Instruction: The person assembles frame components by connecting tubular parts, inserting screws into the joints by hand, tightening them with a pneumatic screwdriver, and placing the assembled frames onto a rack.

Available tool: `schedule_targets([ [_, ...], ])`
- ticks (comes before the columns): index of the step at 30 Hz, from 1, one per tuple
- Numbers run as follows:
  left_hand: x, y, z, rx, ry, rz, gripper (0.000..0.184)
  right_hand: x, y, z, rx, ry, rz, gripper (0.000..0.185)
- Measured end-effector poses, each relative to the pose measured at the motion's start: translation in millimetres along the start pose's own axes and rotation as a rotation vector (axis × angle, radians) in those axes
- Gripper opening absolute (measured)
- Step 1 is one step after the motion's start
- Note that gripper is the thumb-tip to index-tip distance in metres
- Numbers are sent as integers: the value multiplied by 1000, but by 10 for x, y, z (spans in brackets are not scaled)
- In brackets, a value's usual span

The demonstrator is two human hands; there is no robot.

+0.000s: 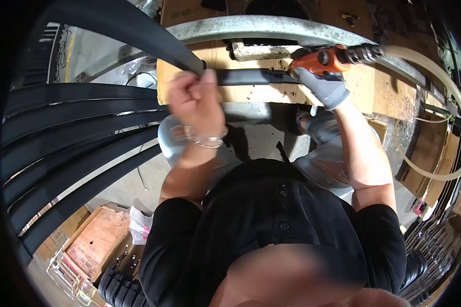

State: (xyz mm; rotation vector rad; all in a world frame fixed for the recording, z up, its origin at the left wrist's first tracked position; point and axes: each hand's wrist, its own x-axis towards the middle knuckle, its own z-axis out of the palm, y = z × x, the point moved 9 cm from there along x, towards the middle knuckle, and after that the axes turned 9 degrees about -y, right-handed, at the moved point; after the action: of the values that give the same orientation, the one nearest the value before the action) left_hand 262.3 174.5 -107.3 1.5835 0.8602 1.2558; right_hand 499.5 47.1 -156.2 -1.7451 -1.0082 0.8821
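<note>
My right hand [322, 87], in a grey glove, is wrapped around an orange and black air gun [325, 60] with a hose at its back. The tool's front meets the right end of a short dark tube [246, 77] lying along the wooden board. My left hand [195, 100] is bare, wears bracelets and is blurred by motion. Its fingers are curled in at the tube's left end, beside the tip of a long black tube [138, 33]. What is between those fingers is hidden.
A curved metal bar [271, 23] crosses behind the wooden board [261, 94]. Several long black tubes [82, 123] fan out at left. The pale hose [453, 77] loops down on the right. A wooden box [100, 240] and a plastic bag [140, 226] are at lower left.
</note>
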Motion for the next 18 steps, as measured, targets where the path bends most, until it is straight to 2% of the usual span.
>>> schedule_targets([
  [2, 317, 470, -140, 86, 40, 460, 24, 87, -39, 93, -149, -73, 49, 27],
  [3, 434, 534, -150, 84, 49, 472, 24, 124, -70, 127, -228, -112, 70, 27],
  [5, 711, 295, 177, 250, -334, 123, 25, 147, -78, 132, -199, -83, 40, 27],
  [6, 762, 232, 198, 249, -329, 130, 25, 144, -35, 128, -161, -54, 28, 27],
  [9, 699, 193, 314, 523, -235, 409, 23, 83, -25, 144, -82, 0, -19, 26],
  [11, 711, 134, 292, 510, -223, 381, 23, 88, -128, 118, -14, 38, -124, 23],
  [16, 697, 66, 207, 477, -203, 258, 22, 131, -93, 146, -32, 33, -69, 23],
  [18, 700, 41, 212, 464, -215, 235, 23, 130, -105, 190, -69, 13, -175, 21],
])
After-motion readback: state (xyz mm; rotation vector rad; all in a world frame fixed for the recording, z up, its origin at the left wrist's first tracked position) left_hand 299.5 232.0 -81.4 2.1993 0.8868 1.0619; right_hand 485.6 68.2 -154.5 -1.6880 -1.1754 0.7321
